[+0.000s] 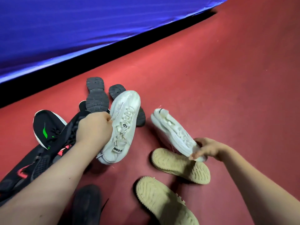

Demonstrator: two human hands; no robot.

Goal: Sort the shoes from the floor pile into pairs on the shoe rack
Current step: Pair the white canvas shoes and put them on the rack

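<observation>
My left hand (94, 127) grips a white laced sneaker (123, 125) by its side, toe pointing away, above the pile. My right hand (206, 148) holds the matching white sneaker (173, 132) by its heel, lifted and tilted on its side. Under my right hand two beige shoes lie soles up, one (180, 166) nearer the hand and one (164, 202) closer to me. Two dark grey soles (96, 95) show behind the left sneaker. Black shoes with green (47, 127) and red (37, 163) marks lie at the left. No shoe rack is in view.
The floor (227, 78) is red. A blue cloth-covered surface (81, 30) with a dark gap under it runs along the far left side. A black shoe (87, 205) lies near the bottom edge between my arms.
</observation>
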